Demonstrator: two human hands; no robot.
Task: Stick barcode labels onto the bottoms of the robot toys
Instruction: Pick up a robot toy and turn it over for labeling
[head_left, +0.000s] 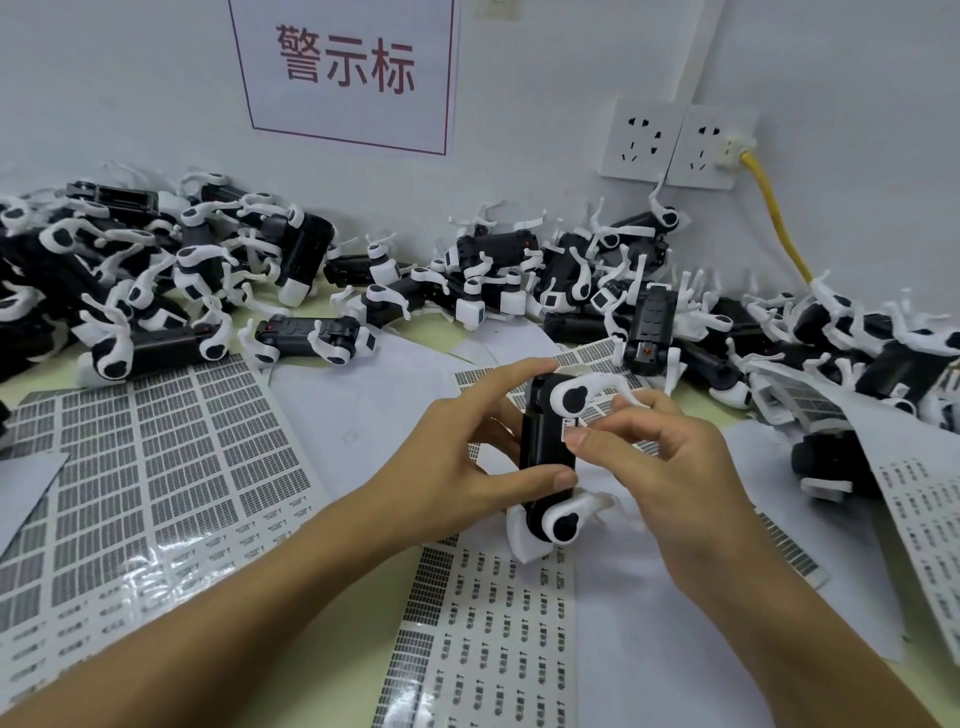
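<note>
While hands (467, 457) work, toy piles (156, 280) crowd behind.

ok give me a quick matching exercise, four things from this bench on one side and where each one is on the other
Things:
1. yellow cable
2. held robot toy
3. red-lettered sign
4. large label sheet

Places:
A. flat on the table at left
B. plugged into the wall socket at right
C. on the wall, top centre
D. between left hand and right hand

Pairs: 1-B, 2-D, 3-C, 4-A
</note>
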